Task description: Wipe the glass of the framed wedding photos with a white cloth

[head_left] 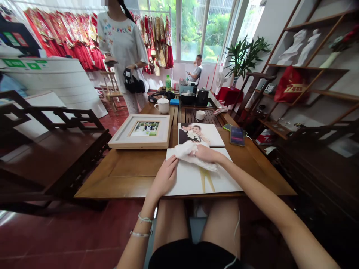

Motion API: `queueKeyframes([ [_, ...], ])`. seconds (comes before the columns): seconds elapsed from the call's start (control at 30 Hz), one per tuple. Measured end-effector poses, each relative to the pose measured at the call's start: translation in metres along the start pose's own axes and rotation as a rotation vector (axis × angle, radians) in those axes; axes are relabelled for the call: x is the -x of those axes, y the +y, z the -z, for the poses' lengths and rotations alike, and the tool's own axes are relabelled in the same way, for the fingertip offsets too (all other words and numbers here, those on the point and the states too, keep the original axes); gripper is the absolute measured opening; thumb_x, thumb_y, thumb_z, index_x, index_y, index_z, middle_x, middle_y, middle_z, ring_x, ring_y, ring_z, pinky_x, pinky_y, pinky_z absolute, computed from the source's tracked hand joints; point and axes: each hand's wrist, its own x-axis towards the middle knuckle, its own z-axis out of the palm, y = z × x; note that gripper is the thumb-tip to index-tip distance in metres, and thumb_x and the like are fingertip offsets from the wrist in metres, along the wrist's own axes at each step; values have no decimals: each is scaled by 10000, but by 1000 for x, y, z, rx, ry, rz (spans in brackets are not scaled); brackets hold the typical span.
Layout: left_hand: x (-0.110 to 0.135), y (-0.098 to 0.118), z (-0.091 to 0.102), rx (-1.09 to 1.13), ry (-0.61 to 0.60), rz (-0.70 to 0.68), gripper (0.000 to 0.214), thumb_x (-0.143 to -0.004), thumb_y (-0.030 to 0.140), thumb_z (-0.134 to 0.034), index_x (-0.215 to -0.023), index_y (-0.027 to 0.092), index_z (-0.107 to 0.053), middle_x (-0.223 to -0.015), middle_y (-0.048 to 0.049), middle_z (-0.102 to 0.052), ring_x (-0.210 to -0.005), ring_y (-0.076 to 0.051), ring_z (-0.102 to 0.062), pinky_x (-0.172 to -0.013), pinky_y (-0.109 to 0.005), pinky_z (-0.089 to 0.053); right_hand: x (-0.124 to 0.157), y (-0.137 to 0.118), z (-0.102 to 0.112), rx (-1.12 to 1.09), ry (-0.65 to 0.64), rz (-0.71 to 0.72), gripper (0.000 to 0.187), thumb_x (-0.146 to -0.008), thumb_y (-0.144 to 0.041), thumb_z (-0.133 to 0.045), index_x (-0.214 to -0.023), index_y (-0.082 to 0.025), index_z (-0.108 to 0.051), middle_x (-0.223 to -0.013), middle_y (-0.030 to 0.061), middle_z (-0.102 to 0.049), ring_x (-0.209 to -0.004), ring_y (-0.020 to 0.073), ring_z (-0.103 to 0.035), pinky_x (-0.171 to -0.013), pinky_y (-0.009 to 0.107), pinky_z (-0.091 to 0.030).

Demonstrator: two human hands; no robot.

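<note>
A white panel (185,183) with two tan strips near its front edge lies on the wooden table (126,160) before me. My right hand (207,153) is closed on a crumpled white cloth (183,150), which rests on the panel's upper part. Along the panel's left edge lies my left hand (166,175), its fingers stretched out and the fingertips by the cloth. Just behind is a wedding photo panel (211,134), partly covered by the cloth. To the left, a pale wooden picture frame (120,138) holds a small outdoor photo.
A lidded white mug (162,105), a small white cup (200,114) and a black pot (187,98) stand farther back. A phone (237,136) lies at the right. Someone in a white T-shirt (123,48) stands beyond the table; another person (195,71) sits by the window.
</note>
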Motion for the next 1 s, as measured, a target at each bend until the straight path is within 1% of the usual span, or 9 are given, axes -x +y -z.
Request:
queueKeyframes([
  [0.1, -1, 3, 2, 3, 8, -23, 446, -942, 169, -345, -1352, 173, -521, -1445, -131, -466, -1360, -268, -403, -1154, -500, -298, -25, -3, 11, -33, -109, 20, 189, -777, -194, -502, -863, -172, -670, -978, 49, -718, -945, 245, -623, -883, 354, -478],
  [0.23, -2, 6, 4, 2, 13, -43, 450, -931, 160, -363, -1349, 170, -531, -1420, -132, -490, -1356, -274, -405, -1156, -477, -305, -46, -16, 14, -56, -179, 24, 173, -773, -199, -514, -838, -179, -673, -947, 29, -727, -927, 236, -618, -860, 324, -477],
  [0.4, -2, 3, 3, 2, -1, -45, 454, -927, 162, -357, -1343, 153, -537, -1426, -137, -488, -1367, -281, -391, -1161, -496, -294, -46, -14, 10, -42, -168, -3, 182, -761, -220, -539, -859, -167, -682, -1003, 61, -726, -898, 247, -622, -836, 340, -482],
  [0.53, 0, -1, 0, -12, 0, -10, 456, -942, 180, -337, -1363, 158, -512, -1452, -133, -466, -1377, -267, -389, -1163, -525, -276, -15, 15, 19, -28, -106, -22, 222, -768, -223, -513, -887, -169, -692, -1051, 63, -721, -958, 259, -625, -928, 379, -460],
  [0.67, 0, -2, -2, -9, -9, 8, 454, -957, 197, -320, -1374, 161, -497, -1477, -119, -439, -1399, -246, -361, -1172, -529, -255, 34, 53, 39, -20, -1, -73, 305, -786, -253, -495, -1006, -165, -686, -1170, 68, -687, -1082, 279, -605, -1022, 435, -420],
  [0.77, 0, -2, -2, -9, -12, 13, 453, -960, 206, -315, -1372, 156, -497, -1480, -120, -435, -1401, -242, -358, -1177, -523, -246, 70, 71, 50, 1, 98, -136, 367, -814, -282, -477, -1107, -161, -661, -1242, 87, -651, -1185, 288, -559, -1057, 428, -397],
  [0.87, 0, -2, -2, -10, -8, 10, 449, -960, 208, -321, -1368, 167, -503, -1477, -113, -442, -1400, -238, -361, -1176, -517, -251, 99, 72, 41, 48, 185, -212, 426, -820, -296, -470, -1189, -150, -625, -1275, 132, -622, -1215, 324, -535, -1080, 482, -361],
  [0.93, 0, -2, -2, -11, -1, 10, 446, -959, 209, -326, -1368, 180, -502, -1477, -107, -444, -1400, -235, -362, -1176, -515, -253, 117, 59, 24, 115, 232, -220, 530, -780, -264, -492, -1279, -99, -559, -1342, 180, -559, -1265, 345, -483, -1105, 532, -312],
  [1.0, 0, -2, -2, -15, -3, 12, 450, -961, 208, -321, -1373, 174, -495, -1480, -109, -438, -1401, -236, -360, -1178, -516, -247, 135, 37, 5, 209, 227, -163, 640, -726, -210, -506, -1345, -51, -488, -1421, 207, -472, -1349, 335, -381, -1143, 537, -245],
])
